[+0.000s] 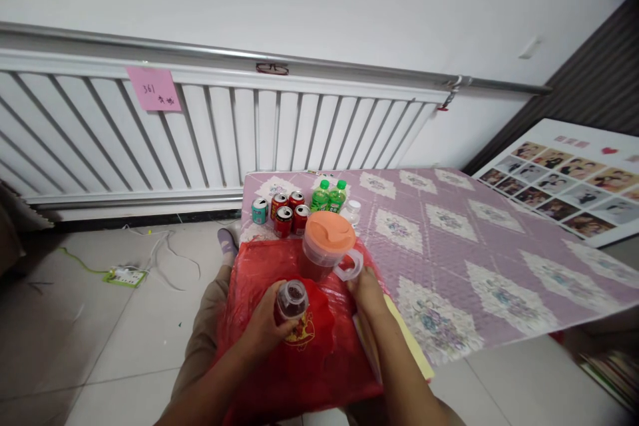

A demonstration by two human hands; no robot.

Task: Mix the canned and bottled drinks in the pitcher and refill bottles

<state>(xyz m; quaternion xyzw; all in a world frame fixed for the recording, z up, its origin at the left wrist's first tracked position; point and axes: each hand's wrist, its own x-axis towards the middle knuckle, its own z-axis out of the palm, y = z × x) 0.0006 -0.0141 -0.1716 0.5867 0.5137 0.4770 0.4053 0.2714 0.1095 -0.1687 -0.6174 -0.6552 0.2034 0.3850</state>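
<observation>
Bottle (292, 299) | in left hand (267, 326) | right hand (367, 289) at pitcher (327, 246) handle

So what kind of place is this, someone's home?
Probably a room in a home: a white radiator along the wall, a quilted purple cover like a bed's, and a board of family photos propped nearby.

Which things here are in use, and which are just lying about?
In use: left hand holding small bottle; right hand at pitcher handle; red bag.
Lying about: cans, green bottles, photo board, pink note.
</observation>
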